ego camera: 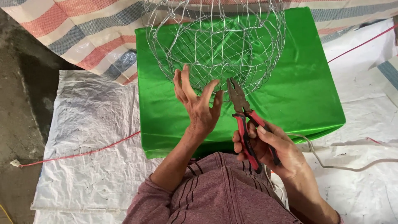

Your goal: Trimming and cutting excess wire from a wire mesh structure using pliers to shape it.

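A round wire mesh basket [215, 41] stands on a block covered in shiny green cloth [306, 91]. My left hand [198, 103] is raised palm up just in front of the basket's near side, fingers spread, holding nothing. To its right, my right hand [273, 149] grips a pair of pliers [244, 118] by their red and black handles. The pliers' dark jaws point up at the lower edge of the wire mesh and look nearly closed.
White woven sheets [87, 137] cover the ground around the green block. A thin red cord [83, 154] runs across the left sheet, and a pale cable [331, 164] lies at the right. A striped tarp [83, 33] hangs behind. Bare dark floor [16, 103] lies at far left.
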